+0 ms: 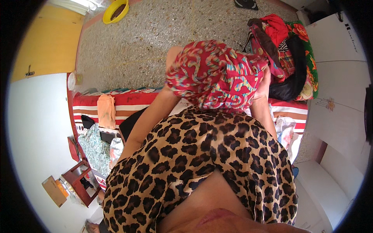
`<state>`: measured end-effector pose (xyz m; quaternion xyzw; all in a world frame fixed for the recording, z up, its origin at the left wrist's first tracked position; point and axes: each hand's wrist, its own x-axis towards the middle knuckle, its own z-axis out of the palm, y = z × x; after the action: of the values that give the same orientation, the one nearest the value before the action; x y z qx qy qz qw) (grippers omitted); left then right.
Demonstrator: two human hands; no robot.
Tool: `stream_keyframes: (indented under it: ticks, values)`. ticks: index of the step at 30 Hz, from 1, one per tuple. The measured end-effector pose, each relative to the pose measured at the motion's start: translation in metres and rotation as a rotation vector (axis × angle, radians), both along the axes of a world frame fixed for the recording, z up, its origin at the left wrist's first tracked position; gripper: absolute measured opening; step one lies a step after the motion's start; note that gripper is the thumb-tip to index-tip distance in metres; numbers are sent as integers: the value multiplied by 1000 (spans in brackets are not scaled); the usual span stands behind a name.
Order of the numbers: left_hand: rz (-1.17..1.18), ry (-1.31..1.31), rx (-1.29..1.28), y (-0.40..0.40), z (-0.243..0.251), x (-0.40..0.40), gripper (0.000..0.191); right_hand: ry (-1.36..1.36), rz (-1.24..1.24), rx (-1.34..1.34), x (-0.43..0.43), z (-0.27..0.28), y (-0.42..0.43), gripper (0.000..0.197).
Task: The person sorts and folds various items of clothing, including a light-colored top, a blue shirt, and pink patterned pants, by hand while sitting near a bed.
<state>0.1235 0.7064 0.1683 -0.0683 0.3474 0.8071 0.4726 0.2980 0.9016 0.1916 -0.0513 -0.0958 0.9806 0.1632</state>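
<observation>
A bunched red cloth [215, 75] with a multicoloured swirl pattern hangs in front of my chest, between both hands. It is slightly blurred. My left hand [174, 56] is at the cloth's left side, mostly covered by its folds, so its fingers are hidden. On the right edge, my right hand [263, 84] grips the fabric, with the palm side partly showing. I wear a leopard-print top [186, 145], and the lower part of the cloth rests against or just in front of it.
A striped bed cover [134, 102] lies around me, with a folded orange cloth [106, 110] and a dark phone-like object [107, 137] at left. Piled clothes [287, 58] are at right, before a white cabinet [335, 72]. A yellow basin [115, 11] stands on the speckled floor [140, 38].
</observation>
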Motion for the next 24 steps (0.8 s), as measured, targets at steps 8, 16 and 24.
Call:
stream_keyframes:
  ticks: [8, 16, 24]
  values:
    - [336, 231, 153, -19, 102, -53, 39, -783, -110, -112, -16, -81, -18, 33]
    - [594, 108, -174, -55, 34, -193, 32, -3, -188, -333, 33, -79, 102, 35]
    - [42, 889, -946, -11, 53, -157, 51, -656, -777, 1178, 24, -44, 186, 40]
